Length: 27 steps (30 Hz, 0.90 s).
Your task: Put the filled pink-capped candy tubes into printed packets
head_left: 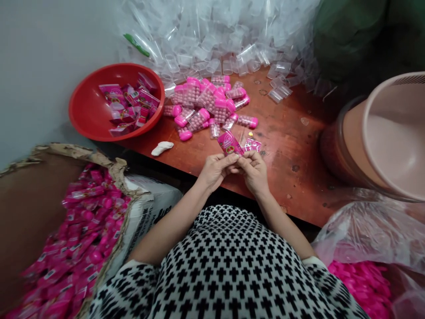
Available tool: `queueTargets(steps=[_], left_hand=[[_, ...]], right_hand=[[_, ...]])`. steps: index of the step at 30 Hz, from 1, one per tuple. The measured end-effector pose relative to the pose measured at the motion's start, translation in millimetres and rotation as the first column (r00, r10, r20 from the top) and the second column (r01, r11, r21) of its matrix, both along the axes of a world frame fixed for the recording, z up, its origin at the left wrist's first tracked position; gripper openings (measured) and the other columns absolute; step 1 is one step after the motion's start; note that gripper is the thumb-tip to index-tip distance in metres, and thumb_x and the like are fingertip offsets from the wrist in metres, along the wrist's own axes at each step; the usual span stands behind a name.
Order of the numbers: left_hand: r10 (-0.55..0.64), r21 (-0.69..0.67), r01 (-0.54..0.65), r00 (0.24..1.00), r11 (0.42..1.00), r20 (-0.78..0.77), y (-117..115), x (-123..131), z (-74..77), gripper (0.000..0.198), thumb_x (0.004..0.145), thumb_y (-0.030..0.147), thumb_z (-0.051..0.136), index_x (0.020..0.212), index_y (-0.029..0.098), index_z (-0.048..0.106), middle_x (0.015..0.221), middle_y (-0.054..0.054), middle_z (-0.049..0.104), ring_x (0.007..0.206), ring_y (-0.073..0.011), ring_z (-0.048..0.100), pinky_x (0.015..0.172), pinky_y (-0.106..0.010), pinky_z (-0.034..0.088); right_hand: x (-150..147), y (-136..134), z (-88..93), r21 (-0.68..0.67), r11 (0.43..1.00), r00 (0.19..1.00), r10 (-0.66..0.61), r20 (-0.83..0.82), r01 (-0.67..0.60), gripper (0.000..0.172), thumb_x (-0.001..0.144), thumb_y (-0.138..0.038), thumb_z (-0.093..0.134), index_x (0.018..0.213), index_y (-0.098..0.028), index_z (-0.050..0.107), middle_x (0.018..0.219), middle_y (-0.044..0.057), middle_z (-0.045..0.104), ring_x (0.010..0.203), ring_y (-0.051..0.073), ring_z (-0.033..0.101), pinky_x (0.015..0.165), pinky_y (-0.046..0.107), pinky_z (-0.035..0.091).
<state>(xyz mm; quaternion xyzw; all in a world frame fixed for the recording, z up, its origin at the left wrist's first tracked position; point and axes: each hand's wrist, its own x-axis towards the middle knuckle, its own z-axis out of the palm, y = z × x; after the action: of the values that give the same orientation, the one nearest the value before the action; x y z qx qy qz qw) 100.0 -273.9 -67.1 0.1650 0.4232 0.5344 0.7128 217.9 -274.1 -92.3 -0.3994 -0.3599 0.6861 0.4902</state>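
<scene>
Where the hands meet: a pink sachet (229,143) stands tilted, its lower end pinched between them, above the near edge of the table.
Left hand (215,172): fingers (229,161) curled, grasping the sachet's lower end.
Right hand (254,173): fingers (247,160) bent inward, grasping the same end from the other side.
Just beyond the right hand: a small pink wrapper (252,144) lies on the reddish wooden table (288,177).
Left of the hands: a white wad of cloth (162,148) lies on the table.
Upper middle: pink-capped transparent tubes of pink balls (212,104) lie heaped beside a red plastic basin (79,106) holding more pink sachets (128,104).
Top of the frame: a mound of empty transparent plastic tubes (206,40).
Lower left: a cardboard box (43,208) full of pink packets (89,235).
Lower right: a transparent plastic bag (365,230) lies beside a mass of pink caps (358,283).
Right edge: a beige plastic bucket (395,133) leans on its side.
</scene>
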Motion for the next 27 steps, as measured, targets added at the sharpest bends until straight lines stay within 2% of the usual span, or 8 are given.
queueTargets(steps=[5, 8, 11, 13, 15, 19, 22, 27], left_hand=[[0.211, 0.094, -0.204, 0.974, 0.974, -0.078, -31, -26, 15.6, 0.030, 0.055, 0.034, 0.089, 0.068, 0.013, 0.072, 0.076, -0.006, 0.073, 0.074, -0.0172, 0.068, 0.070, -0.030, 0.057], [0.583, 0.238, -0.544, 0.801, 0.804, -0.137, -53, -68, 28.1, 0.041, 0.069, 0.063, 0.074, 0.086, 0.025, 0.075, 0.096, 0.001, 0.077, 0.101, -0.0202, 0.069, 0.092, -0.032, 0.054], [0.681, 0.311, -0.615, 0.709, 0.724, -0.182, -58, -89, 25.7, 0.049, 0.079, 0.071, 0.057, 0.100, 0.030, 0.074, 0.108, 0.006, 0.075, 0.113, -0.0178, 0.064, 0.101, -0.030, 0.050], [0.622, 0.368, -0.513, 0.720, 0.776, -0.308, -47, -76, 14.6, 0.038, 0.078, 0.060, 0.067, 0.103, 0.032, 0.073, 0.107, 0.006, 0.075, 0.107, -0.0180, 0.066, 0.103, -0.034, 0.049], [0.412, 0.413, -0.181, 0.702, 0.892, -0.582, -29, -45, 0.4, 0.035, 0.076, 0.042, 0.076, 0.109, 0.030, 0.072, 0.120, 0.000, 0.071, 0.116, -0.0209, 0.063, 0.111, -0.038, 0.042], [0.198, 0.361, 0.407, 0.390, 0.839, -0.899, 8, 19, -25.9, 0.044, 0.072, 0.029, 0.081, 0.114, 0.024, 0.070, 0.137, -0.010, 0.060, 0.137, -0.0318, 0.045, 0.121, -0.050, 0.020], [0.187, 0.280, 0.492, 0.230, 0.825, -0.955, 19, 39, -42.5, 0.031, 0.077, 0.023, 0.075, 0.108, 0.024, 0.071, 0.141, -0.011, 0.057, 0.141, -0.0341, 0.039, 0.121, -0.056, 0.014], [0.284, 0.367, 0.484, 0.237, 0.794, -0.929, 15, 33, -59.4, 0.018, 0.087, 0.023, 0.063, 0.103, 0.028, 0.073, 0.137, -0.007, 0.060, 0.138, -0.0280, 0.045, 0.120, -0.055, 0.017]], right_hand=[[-7, 11, 8.2, 0.026, 0.992, 0.992, 0.119, 0.045, -0.121, 0.050, 0.063, -0.051, 0.082, 0.088, -0.023, 0.049, 0.061, -0.007, 0.068, 0.047, 0.010, 0.064, 0.043, 0.019, 0.052], [10, 23, 17.2, 0.090, 0.995, 0.994, 0.032, 0.100, -0.041, 0.043, 0.071, -0.053, 0.076, 0.092, -0.023, 0.053, 0.066, -0.004, 0.071, 0.049, 0.010, 0.065, 0.043, 0.019, 0.049], [39, 37, 22.5, 0.157, 0.978, 0.966, -0.168, 0.195, 0.139, 0.034, 0.079, -0.051, 0.069, 0.092, -0.024, 0.054, 0.066, -0.004, 0.069, 0.050, 0.008, 0.063, 0.044, 0.017, 0.048], [57, 43, 23.1, 0.176, 0.961, 0.937, -0.252, 0.243, 0.213, 0.031, 0.081, -0.049, 0.068, 0.092, -0.023, 0.055, 0.066, -0.005, 0.067, 0.049, 0.007, 0.061, 0.044, 0.017, 0.047], [70, 45, 22.6, 0.191, 0.950, 0.916, -0.294, 0.274, 0.248, 0.030, 0.082, -0.048, 0.069, 0.091, -0.023, 0.055, 0.065, -0.005, 0.067, 0.048, 0.007, 0.060, 0.044, 0.016, 0.046], [81, 39, 20.7, 0.193, 0.944, 0.896, -0.319, 0.310, 0.269, 0.029, 0.080, -0.046, 0.071, 0.085, -0.021, 0.057, 0.063, -0.005, 0.066, 0.045, 0.006, 0.058, 0.044, 0.016, 0.047], [85, 34, 17.9, 0.179, 0.946, 0.892, -0.317, 0.324, 0.271, 0.028, 0.079, -0.044, 0.073, 0.083, -0.020, 0.059, 0.063, -0.004, 0.067, 0.047, 0.007, 0.059, 0.045, 0.017, 0.047], [87, 33, 7.6, 0.208, 0.958, 0.859, -0.273, 0.432, 0.200, 0.029, 0.078, -0.047, 0.072, 0.083, -0.020, 0.062, 0.071, -0.002, 0.070, 0.056, 0.009, 0.062, 0.050, 0.021, 0.051]])
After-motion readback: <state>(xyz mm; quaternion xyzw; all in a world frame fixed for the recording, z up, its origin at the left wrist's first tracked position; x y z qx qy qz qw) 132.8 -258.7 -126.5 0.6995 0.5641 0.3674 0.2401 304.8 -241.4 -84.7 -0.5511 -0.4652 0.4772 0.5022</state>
